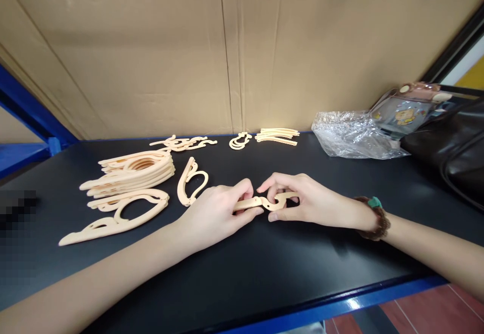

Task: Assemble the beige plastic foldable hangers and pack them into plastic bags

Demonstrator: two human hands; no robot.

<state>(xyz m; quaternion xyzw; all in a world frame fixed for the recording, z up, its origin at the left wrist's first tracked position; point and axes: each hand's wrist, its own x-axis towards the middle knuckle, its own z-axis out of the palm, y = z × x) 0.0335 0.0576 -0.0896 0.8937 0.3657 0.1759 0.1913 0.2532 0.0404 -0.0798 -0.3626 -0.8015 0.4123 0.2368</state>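
Note:
Just above the black table, my left hand (223,210) pinches a beige strip-shaped hanger piece (247,203) between thumb and fingers; its far end is hidden in the palm. My right hand (293,198) grips a curved beige hanger hook (273,204), its fingers curled round it. The two pieces meet end to end between my hands; whether they are joined I cannot tell. Left of my left hand lies a part-built folding hanger (183,185). Farther left are a folded hanger (149,218) and a stack of similar hangers (132,170).
Along the back of the black table (242,268) lie loose hanger arms (185,143), a few hooks (239,141) and a pile of thin strips (278,135). Crumpled clear plastic (348,135) and a dark leather bag (449,142) occupy the right. A cardboard wall (151,57) stands behind.

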